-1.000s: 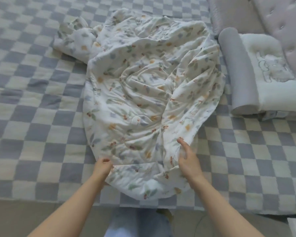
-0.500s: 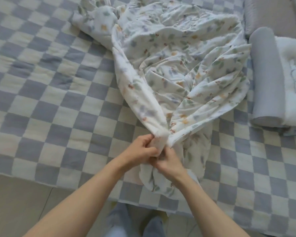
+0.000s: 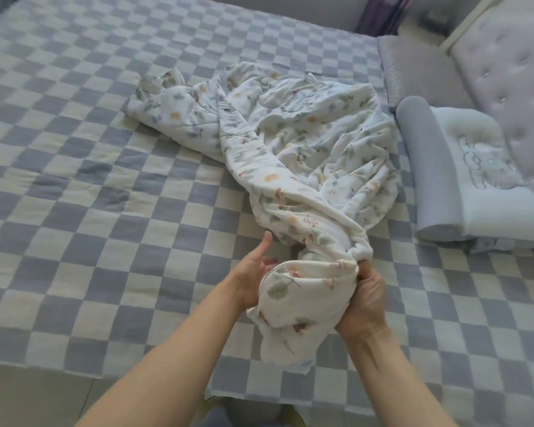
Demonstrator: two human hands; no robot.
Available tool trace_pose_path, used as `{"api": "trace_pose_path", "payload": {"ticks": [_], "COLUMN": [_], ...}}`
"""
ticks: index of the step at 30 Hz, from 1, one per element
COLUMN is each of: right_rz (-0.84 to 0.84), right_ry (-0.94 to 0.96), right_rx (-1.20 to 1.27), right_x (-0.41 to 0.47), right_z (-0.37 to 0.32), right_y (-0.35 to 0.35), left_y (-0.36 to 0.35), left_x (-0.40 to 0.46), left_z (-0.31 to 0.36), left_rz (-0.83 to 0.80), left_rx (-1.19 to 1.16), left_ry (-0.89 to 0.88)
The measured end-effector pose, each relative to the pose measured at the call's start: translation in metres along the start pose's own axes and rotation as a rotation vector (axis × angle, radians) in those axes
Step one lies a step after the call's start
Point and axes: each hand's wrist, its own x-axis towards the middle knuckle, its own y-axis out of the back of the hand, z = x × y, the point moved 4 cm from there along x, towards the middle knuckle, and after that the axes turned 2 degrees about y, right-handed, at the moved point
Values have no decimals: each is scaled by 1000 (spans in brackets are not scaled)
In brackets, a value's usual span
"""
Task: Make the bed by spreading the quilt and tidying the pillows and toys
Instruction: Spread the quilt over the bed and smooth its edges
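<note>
The floral quilt [image 3: 293, 155] lies bunched in a heap on the checkered bed sheet [image 3: 74, 186], just beside the grey-and-white pillow [image 3: 463, 180] that sits against the tufted headboard [image 3: 506, 87]. A second ago it lay as a rumpled oval in front of that pillow with both hands at its near edge; half a second ago the hands had come together and pinched that edge into a point. Now the near end is gathered into a thick twisted rope running from the heap toward the bed's near edge. The right hand [image 3: 363, 303] grips this gathered end, fingers curled tight round the cloth. The left hand [image 3: 256, 272] lies against the bundle's other side, thumb straight up and palm on the fabric; its fingers are hidden behind the cloth, so whether it grips is unclear. The quilt is therefore more bunched than spread, and I judge the person is hunting for a corner before shaking it out; pillow tidying is not yet begun.
</note>
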Motion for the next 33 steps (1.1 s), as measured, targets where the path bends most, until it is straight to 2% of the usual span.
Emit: {"api": "trace_pose_path", "payload": {"ticks": [4, 7, 9, 11, 13, 14, 17, 20, 22, 24, 27, 30, 33], "right_rz": [-44, -33, 27, 131, 269, 347, 542, 441, 410, 509, 639, 635, 551], "right_ry": [-34, -81, -122, -119, -22, 38, 159, 203, 287, 390, 520, 619, 679], "right_rx": [70, -104, -304, -540, -763, -815, -826, -1025, -1147, -1127, -909, -794, -653], "right_x": [-12, -21, -29, -36, -42, -43, -47, -38, -34, -38, -58, -73, -78], "right_z": [9, 13, 9, 0, -13, -21, -46, -56, -61, -77, -114, -140, -142], "right_y": [-3, -6, -8, -3, 5, 9, 15, 0, -10, -10, 0, -7, -29], "left_y": [-35, -43, -35, -17, -5, -2, -6, -19, -24, -18, 14, 39, 26], "left_x": [-4, 0, -6, -18, -40, -53, -85, -103, -119, -139, -170, -185, -180], "left_z": [14, 27, 42, 58, 72, 78, 82, 75, 78, 95, 135, 166, 171], "left_rz": [29, 47, 217, 454, 611, 640, 590, 485, 482, 559, 742, 828, 869], "left_rx": [73, -99, -89, 11, 171, 267, 534, 689, 658, 587, 570, 552, 744], "left_ry": [-72, -144, -283, -468, -670, -764, -946, -1038, -1135, -1236, -1297, -1222, -1112]}}
